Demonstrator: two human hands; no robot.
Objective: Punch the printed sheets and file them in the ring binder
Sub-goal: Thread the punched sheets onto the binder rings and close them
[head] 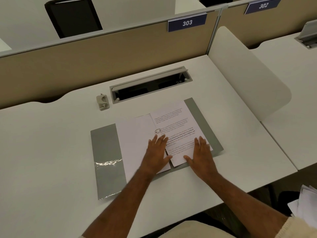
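Observation:
A grey ring binder (105, 157) lies open and flat on the white desk. White sheets lie in both halves. The printed sheets (175, 124) lie on the right half, threaded on a metal ring (158, 130). My left hand (157, 154) lies flat with straight fingers over the spine, just below that ring. My right hand (201, 152) presses flat on the lower right of the printed sheets. A small beige hole punch (102, 102) stands apart on the desk, behind and to the left of the binder.
An open cable tray (151, 85) is set into the desk behind the binder. A tan partition with a sign reading 303 (187, 23) runs along the back. A white side divider (247, 74) stands at right. Loose papers (307, 201) show at the lower right.

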